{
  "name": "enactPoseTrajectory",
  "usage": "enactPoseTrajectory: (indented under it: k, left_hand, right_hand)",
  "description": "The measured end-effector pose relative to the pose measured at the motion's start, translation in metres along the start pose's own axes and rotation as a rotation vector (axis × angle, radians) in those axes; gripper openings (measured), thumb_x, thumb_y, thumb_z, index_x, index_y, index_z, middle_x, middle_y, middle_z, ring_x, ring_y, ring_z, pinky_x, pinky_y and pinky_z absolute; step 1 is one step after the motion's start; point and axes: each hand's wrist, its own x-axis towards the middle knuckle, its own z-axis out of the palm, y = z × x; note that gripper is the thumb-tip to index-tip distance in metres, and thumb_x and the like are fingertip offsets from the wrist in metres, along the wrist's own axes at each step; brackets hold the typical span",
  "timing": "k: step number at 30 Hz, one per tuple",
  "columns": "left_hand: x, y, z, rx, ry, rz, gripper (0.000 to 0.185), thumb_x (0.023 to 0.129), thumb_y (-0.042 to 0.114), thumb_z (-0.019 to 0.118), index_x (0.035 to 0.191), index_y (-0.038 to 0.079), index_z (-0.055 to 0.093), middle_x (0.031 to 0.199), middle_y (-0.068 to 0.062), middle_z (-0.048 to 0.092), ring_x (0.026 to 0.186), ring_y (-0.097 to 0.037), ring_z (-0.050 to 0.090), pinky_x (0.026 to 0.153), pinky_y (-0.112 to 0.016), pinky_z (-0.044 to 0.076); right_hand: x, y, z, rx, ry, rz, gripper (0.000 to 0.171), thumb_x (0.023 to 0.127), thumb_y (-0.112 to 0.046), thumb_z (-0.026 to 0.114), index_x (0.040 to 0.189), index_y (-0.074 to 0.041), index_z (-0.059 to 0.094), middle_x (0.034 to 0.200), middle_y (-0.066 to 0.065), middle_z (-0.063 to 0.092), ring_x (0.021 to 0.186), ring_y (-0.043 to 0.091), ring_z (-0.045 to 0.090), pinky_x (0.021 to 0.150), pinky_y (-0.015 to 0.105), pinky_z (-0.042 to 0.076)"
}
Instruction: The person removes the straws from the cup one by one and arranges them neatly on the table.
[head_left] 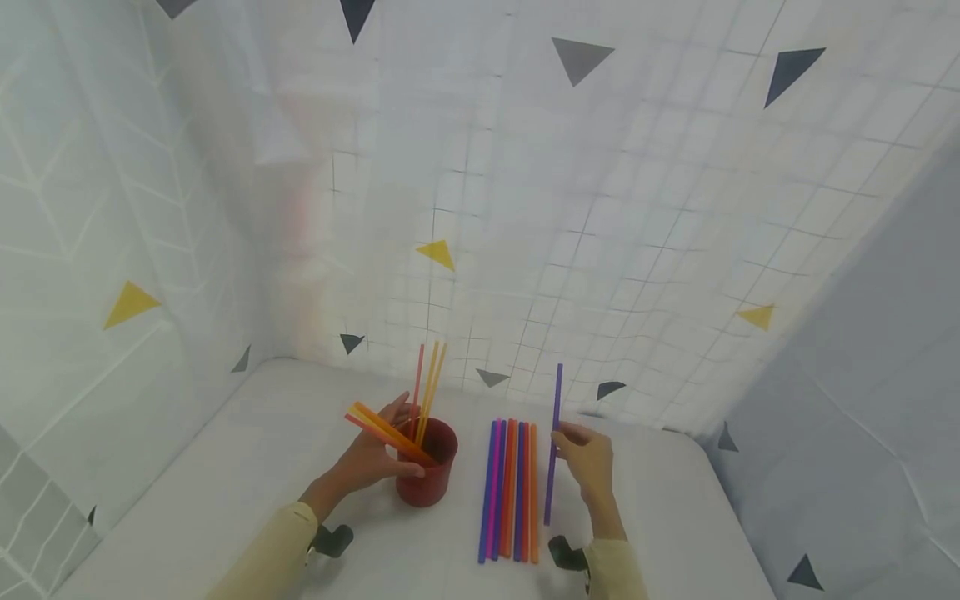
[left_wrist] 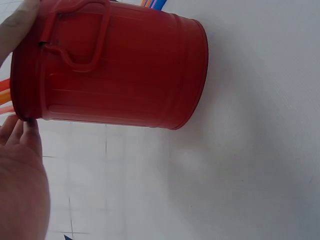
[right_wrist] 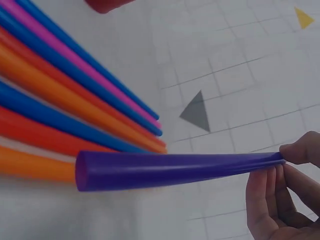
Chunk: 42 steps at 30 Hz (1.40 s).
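My left hand (head_left: 367, 462) holds a small red metal bucket (head_left: 424, 490) at its rim, thumb on the near side and fingers on the far side. A wire handle (left_wrist: 82, 67) hangs on its wall in the left wrist view. Several straws stand in the bucket; the orange ones (head_left: 390, 429) lean left across the hand, while a pinkish-red straw (head_left: 417, 387) and yellow ones rise nearly upright. Between thumb and fingertips my right hand (head_left: 588, 460) pinches a purple straw (right_wrist: 175, 169) near its far end, beside a row of straws (head_left: 508, 492).
That row of blue, magenta, red and orange straws lies side by side on the white table (head_left: 637, 517), between the bucket and the right hand. White gridded cloth (head_left: 525, 208) with coloured triangles hangs behind the table, and cloth walls stand at both sides.
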Motion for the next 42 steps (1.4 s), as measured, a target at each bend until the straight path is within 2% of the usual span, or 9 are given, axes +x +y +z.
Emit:
enactPoseTrajectory:
  k: [6,10,17,22,25,30,34,42]
  left_hand:
    - [0.0,0.0,0.001,0.01,0.006,-0.007,0.11,0.068,0.027,0.091,0.155,0.025,0.023,0.142,-0.001,0.051,0.13,-0.028,0.048,0.099,-0.055,0.044]
    - [0.0,0.0,0.001,0.009,0.002,-0.013,0.11,0.068,0.027,0.091,0.155,0.027,0.024,0.143,0.002,0.05,0.131,-0.025,0.047,0.1,-0.054,0.043]
    - [0.001,0.0,0.0,0.006,0.0,-0.005,0.11,0.068,0.026,0.091,0.155,0.029,0.024,0.145,0.002,0.049,0.133,-0.026,0.046,0.1,-0.055,0.043]
    - [0.001,0.0,0.0,0.001,-0.001,-0.004,0.111,0.068,0.026,0.091,0.155,0.028,0.024,0.144,0.001,0.049,0.132,-0.026,0.047,0.1,-0.054,0.043]
    - [0.001,-0.001,0.0,0.004,0.001,-0.006,0.111,0.068,0.027,0.091,0.155,0.028,0.023,0.144,0.002,0.049,0.132,-0.025,0.047,0.1,-0.053,0.044]
    - [0.0,-0.001,0.0,-0.001,0.002,-0.012,0.11,0.068,0.027,0.091,0.155,0.029,0.024,0.143,0.003,0.05,0.131,-0.024,0.048,0.1,-0.053,0.044]
    - [0.0,0.0,0.0,0.001,0.002,-0.023,0.11,0.068,0.026,0.091,0.155,0.029,0.024,0.143,0.004,0.05,0.131,-0.023,0.047,0.1,-0.053,0.043]
    - [0.001,-0.001,0.0,0.009,0.001,-0.003,0.11,0.069,0.024,0.091,0.155,0.028,0.023,0.142,0.005,0.05,0.131,-0.023,0.048,0.1,-0.055,0.043]
  right_hand:
    - [-0.004,0.02,0.0,0.011,-0.012,0.042,0.033,0.087,-0.011,0.072,0.116,0.004,0.067,0.112,0.024,0.067,0.093,0.03,0.07,0.073,0.03,0.059]
    - [-0.006,0.032,0.0,-0.012,-0.018,0.062,0.034,0.086,-0.011,0.072,0.115,0.005,0.067,0.11,0.024,0.067,0.092,0.031,0.07,0.073,0.033,0.059]
    - [-0.007,0.052,0.0,-0.114,-0.045,0.132,0.034,0.086,-0.014,0.072,0.114,0.005,0.067,0.109,0.025,0.067,0.085,0.028,0.07,0.073,0.038,0.059]
    - [-0.011,0.061,0.001,-0.156,-0.06,0.164,0.035,0.085,-0.016,0.073,0.113,0.004,0.067,0.109,0.024,0.067,0.089,0.029,0.069,0.073,0.038,0.059]
    - [-0.012,0.066,0.003,-0.206,-0.061,0.186,0.034,0.085,-0.021,0.074,0.111,0.001,0.069,0.107,0.019,0.069,0.092,0.028,0.068,0.075,0.038,0.058]
    - [-0.012,0.072,0.006,-0.254,-0.074,0.192,0.033,0.085,-0.023,0.075,0.109,0.0,0.07,0.102,0.016,0.07,0.094,0.03,0.068,0.078,0.042,0.057]
    - [-0.013,0.07,0.007,-0.254,-0.091,0.173,0.031,0.085,-0.02,0.074,0.107,0.002,0.07,0.099,0.016,0.071,0.088,0.028,0.069,0.073,0.04,0.058]
    - [-0.012,0.07,0.011,-0.266,-0.09,0.155,0.03,0.085,-0.017,0.075,0.106,0.003,0.07,0.096,0.017,0.071,0.082,0.026,0.069,0.07,0.038,0.059]
